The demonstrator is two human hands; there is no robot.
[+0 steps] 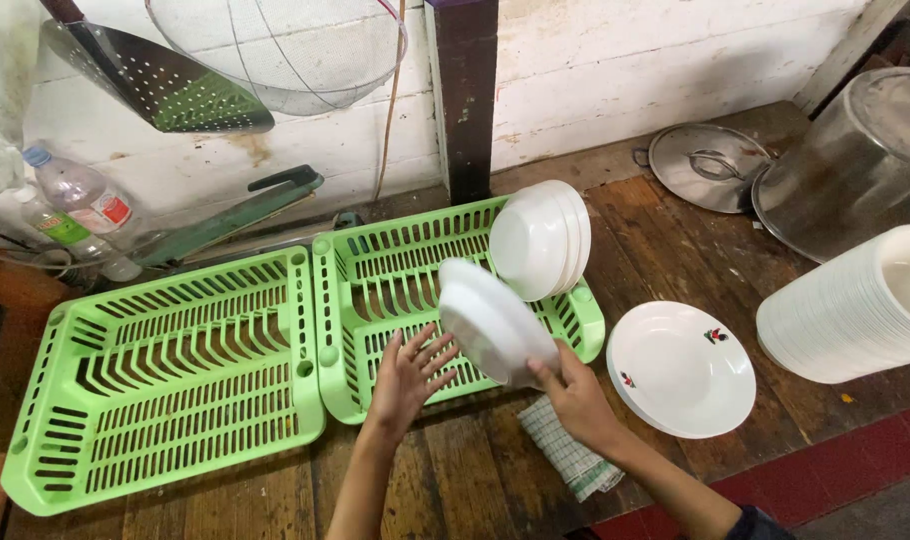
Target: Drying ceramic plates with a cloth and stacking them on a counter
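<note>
Plates (pixel 495 320), two stacked, are grasped by the right hand (pixel 573 392); the left hand (pixel 407 375) is released over two green racks (pixel 165 385).

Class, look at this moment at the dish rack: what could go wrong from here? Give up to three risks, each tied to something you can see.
1. The right hand grips the white bowls only by the lower edge while they tilt, and the left hand is open, so they might slip.
2. Bowls leaning in the green rack sit at its corner and could topple.
3. The plate lies near the table edge and could get knocked.
</note>
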